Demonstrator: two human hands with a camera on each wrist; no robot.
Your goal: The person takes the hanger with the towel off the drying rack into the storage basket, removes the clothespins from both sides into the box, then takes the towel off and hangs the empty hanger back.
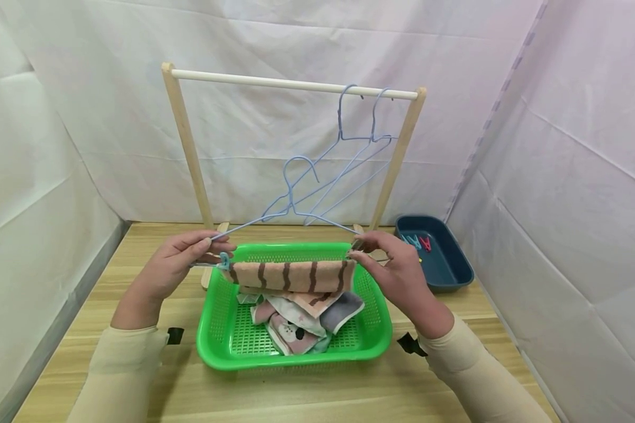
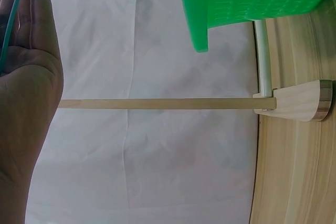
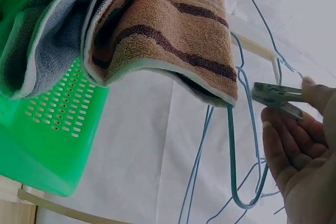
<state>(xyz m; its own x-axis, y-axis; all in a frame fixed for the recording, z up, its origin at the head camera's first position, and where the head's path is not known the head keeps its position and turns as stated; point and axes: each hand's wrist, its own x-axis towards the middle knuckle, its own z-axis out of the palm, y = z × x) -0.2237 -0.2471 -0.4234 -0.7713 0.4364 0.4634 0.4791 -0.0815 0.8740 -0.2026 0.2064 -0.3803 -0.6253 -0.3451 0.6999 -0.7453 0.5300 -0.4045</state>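
A blue wire hanger is held above the basket, its hook upward. My left hand grips the hanger's left end. Over the lower bar hangs a tan towel with wavy brown stripes, also large in the right wrist view. A light blue clothespin sits at the towel's left edge. My right hand pinches a grey clothespin between thumb and fingers, just beside the towel's right edge and the hanger's bent end. In the left wrist view, only part of the left hand and a wire show.
Below is a green basket with several small cloths. Behind stands a wooden rack whose white rod carries two blue hangers at right. A dark blue tray with several clothespins stands at right.
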